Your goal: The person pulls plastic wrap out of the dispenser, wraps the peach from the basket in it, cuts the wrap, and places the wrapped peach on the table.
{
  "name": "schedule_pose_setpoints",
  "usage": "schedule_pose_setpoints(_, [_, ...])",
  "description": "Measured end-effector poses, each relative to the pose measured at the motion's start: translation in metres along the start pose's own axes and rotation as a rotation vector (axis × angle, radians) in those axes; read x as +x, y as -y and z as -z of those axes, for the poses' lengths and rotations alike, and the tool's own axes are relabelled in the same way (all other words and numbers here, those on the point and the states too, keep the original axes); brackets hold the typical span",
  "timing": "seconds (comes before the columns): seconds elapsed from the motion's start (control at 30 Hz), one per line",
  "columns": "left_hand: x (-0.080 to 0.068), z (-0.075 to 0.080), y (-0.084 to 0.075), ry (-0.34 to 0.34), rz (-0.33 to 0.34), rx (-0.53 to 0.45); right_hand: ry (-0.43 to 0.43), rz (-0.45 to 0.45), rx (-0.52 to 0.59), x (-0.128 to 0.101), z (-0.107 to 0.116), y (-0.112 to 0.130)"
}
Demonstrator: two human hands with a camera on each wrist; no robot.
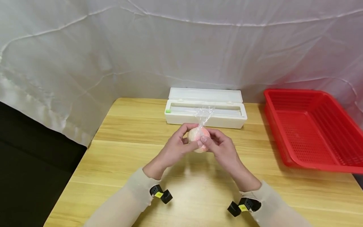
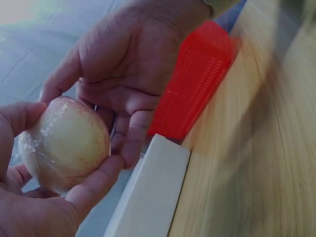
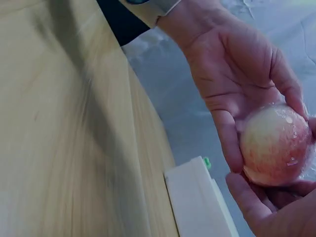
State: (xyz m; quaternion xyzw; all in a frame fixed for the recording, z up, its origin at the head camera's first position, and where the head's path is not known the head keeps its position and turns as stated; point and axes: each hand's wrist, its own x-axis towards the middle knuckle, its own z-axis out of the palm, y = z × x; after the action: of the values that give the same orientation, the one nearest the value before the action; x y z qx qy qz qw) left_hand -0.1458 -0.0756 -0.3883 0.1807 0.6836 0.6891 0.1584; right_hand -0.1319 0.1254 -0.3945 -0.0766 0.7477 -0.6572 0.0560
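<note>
A red-and-yellow apple is held up between both hands over the table. Clear plastic film clings tightly to its skin, as the left wrist view of the apple shows, and a loose gathered tuft of film sticks up from it. My left hand grips the apple's left side, thumb in front and fingers behind. On the other side my right hand curls round it, its thumb pressing the front near the left thumb. Some fingertips are hidden behind the apple in the head view.
Behind the hands stands a long white film dispenser box, its lid raised, with a green slider at the left. A red plastic basket sits at the right of the wooden table. Pale cloth hangs behind.
</note>
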Motion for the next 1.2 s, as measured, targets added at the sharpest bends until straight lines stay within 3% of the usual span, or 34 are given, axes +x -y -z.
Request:
schedule_pose_setpoints(0.13, [-0.001,-0.003,0.0,0.01,-0.019,0.081,0.019,0.016,-0.102,0.0,0.001,-0.002])
schedule_pose_setpoints(0.23, [-0.001,-0.006,-0.001,0.033,-0.047,0.151,-0.015,0.035,-0.221,0.0,0.001,-0.003])
schedule_pose_setpoints(0.33, [-0.002,-0.007,0.0,0.046,-0.054,0.176,-0.033,0.049,-0.268,0.0,0.0,-0.003])
schedule_pose_setpoints(0.5, [-0.003,-0.005,-0.001,0.046,0.005,0.159,0.015,0.07,-0.231,-0.001,0.002,-0.005])
schedule_pose_setpoints(0.63, [-0.003,-0.005,0.0,0.056,0.022,0.144,-0.045,0.097,-0.207,-0.001,0.001,-0.005])
schedule_pose_setpoints(0.73, [-0.002,-0.006,0.003,0.03,0.032,0.113,-0.069,0.099,-0.206,-0.002,-0.001,-0.004])
schedule_pose_setpoints(0.83, [-0.002,-0.005,0.005,-0.015,0.054,0.109,-0.034,0.074,-0.2,-0.001,0.003,-0.003])
schedule_pose_setpoints(0.93, [-0.003,0.0,0.007,-0.046,0.079,0.171,-0.041,0.055,-0.151,0.0,0.017,0.005])
schedule_pose_setpoints(1.07, [-0.006,0.007,0.008,-0.056,0.106,0.279,-0.137,0.145,-0.148,0.003,0.042,0.023])
schedule_pose_setpoints(1.2, [-0.007,0.011,0.008,-0.03,0.097,0.356,-0.107,0.22,-0.275,0.005,0.059,0.036])
